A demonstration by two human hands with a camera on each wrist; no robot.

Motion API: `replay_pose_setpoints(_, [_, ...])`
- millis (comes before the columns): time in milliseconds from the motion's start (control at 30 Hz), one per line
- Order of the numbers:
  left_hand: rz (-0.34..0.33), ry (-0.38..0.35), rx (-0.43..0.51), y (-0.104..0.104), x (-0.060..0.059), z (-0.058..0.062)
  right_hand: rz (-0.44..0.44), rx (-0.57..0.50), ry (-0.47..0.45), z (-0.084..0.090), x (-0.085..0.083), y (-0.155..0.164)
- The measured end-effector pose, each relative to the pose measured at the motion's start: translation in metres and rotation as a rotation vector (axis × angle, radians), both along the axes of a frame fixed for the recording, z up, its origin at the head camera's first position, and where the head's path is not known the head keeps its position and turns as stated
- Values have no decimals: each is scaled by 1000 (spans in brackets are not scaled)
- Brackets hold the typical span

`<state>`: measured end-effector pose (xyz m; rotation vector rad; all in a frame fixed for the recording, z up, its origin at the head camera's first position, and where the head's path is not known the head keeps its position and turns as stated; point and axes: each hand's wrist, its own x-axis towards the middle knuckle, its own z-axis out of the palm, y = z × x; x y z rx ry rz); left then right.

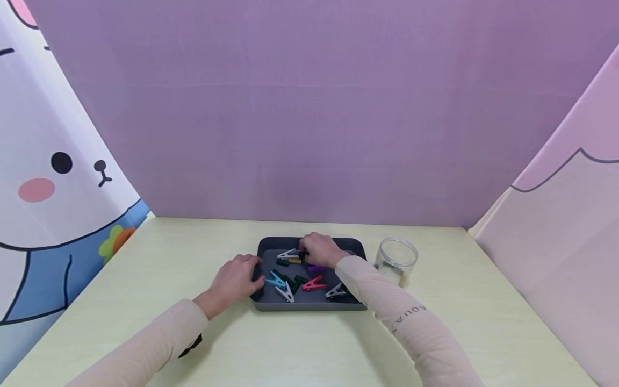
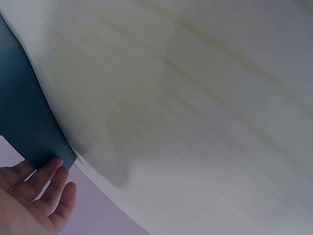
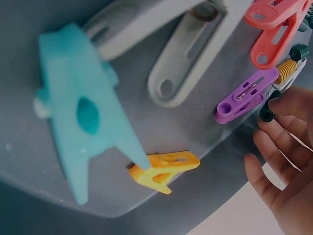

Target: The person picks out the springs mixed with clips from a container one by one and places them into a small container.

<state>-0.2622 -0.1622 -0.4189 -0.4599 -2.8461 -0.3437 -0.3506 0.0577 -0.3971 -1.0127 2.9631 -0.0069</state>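
A dark grey tray (image 1: pixel 360 250) sits mid-table and holds several coloured clothes pegs. My left hand (image 1: pixel 236 279) rests against the tray's left rim, and its straight fingers (image 2: pixel 46 183) touch the tray's corner (image 2: pixel 29 127). My right hand (image 1: pixel 319 250) hovers over the back of the tray, fingers bent down. Its fingertips (image 3: pixel 281 105) touch a dark green peg (image 3: pixel 267 113). Close by lie a purple peg (image 3: pixel 243 95), a pink peg (image 3: pixel 274 22), a yellow peg (image 3: pixel 164 172), a cyan peg (image 3: pixel 88 115) and a grey peg (image 3: pixel 195 54).
A clear glass jar (image 1: pixel 395 260) stands just right of the tray. The pale yellow table (image 1: pixel 145 269) is boxed in by a purple back wall and printed cloth panels on both sides.
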Motion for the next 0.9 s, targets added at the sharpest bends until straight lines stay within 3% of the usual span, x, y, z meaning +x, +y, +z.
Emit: replay_pose_setpoints(900, [-14,9,8,0,-2,-1,68,-25,83,39,21,20])
